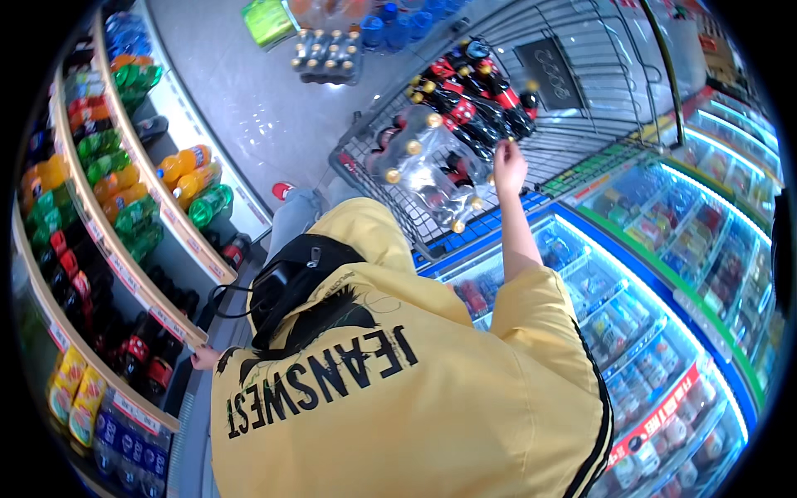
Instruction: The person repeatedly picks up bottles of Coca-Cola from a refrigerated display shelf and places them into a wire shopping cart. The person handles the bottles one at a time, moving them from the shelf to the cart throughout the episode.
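My right hand point(510, 169) reaches over a wire shopping cart point(341, 155), its fingertips pinching the yellow cap of a dark cola bottle point(478, 147). Several more cola bottles point(462, 112) with red labels lie heaped beside it. Nearer to me in the cart stands a pack point(429, 168) of bottles with gold caps, wrapped in clear plastic film. Off to the left, my left hand point(207, 358) grips the front edge point(180, 327) of a drinks shelf. Part of that hand is hidden by my yellow shirt point(398, 398).
Tiered shelves hold orange soda point(187, 163), green bottles point(210, 204) and cola bottles point(136, 348). On the floor sit a shrink-wrapped bottle pack point(326, 56) and a green carton point(268, 22). Lit chest freezers point(647, 274) line the right. A black bag point(299, 267) hangs at my front.
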The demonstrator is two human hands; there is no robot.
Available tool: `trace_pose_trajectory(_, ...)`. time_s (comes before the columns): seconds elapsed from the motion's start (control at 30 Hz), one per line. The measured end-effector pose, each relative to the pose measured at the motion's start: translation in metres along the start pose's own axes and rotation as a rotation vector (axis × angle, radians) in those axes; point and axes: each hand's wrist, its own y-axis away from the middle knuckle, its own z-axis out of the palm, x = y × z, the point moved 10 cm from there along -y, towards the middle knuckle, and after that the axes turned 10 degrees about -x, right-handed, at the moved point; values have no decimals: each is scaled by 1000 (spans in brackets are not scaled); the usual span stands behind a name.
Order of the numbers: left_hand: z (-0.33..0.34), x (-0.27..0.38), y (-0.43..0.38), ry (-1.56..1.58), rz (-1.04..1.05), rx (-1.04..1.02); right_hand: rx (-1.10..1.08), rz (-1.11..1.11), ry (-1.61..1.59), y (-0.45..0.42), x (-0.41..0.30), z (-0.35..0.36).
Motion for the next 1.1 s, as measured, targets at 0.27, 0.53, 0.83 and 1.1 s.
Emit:
trace_pose_trajectory(0.27, 69, 32, 17, -44, 126, -336, -442, -158, 497, -81, -5, 81)
trace_pose_trajectory(0.53, 72, 66, 59, -43, 92, -388, -411, 149, 655, -111, -9, 132)
trace_pose_trajectory(0.83, 62, 28, 54, -62, 94, -318, -145, -275, 339, -70, -12, 73)
trace_pose_trajectory(1.1, 142, 53, 96, -315, 255, -450, 173, -56, 39, -12, 0, -42)
